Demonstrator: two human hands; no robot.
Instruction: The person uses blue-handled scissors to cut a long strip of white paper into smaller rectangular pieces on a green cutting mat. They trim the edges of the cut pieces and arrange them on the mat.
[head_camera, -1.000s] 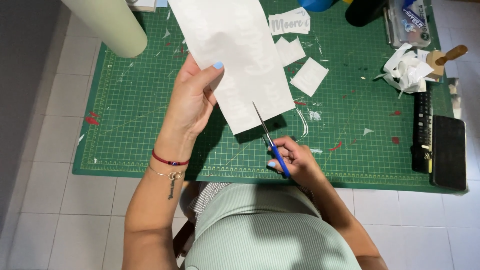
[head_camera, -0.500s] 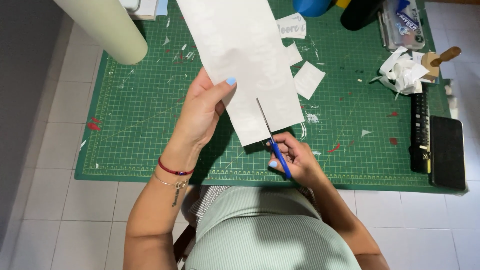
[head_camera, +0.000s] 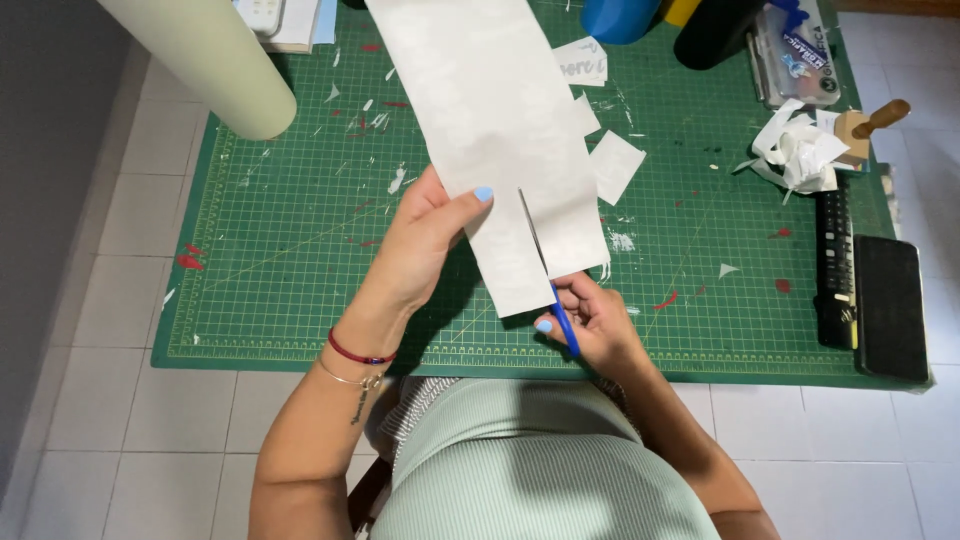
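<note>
Left hand (head_camera: 425, 245) pinches white paper strip (head_camera: 500, 120); right hand (head_camera: 590, 320) grips blue-handled scissors (head_camera: 550, 275), blades apparently partway up it. Step: lengthwise cut. Next: steady paper, straight feed.

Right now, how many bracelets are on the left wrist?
2: a red cord bracelet nearer the left hand, and a thin gold chain bracelet just behind it. None looks hidden.
</note>
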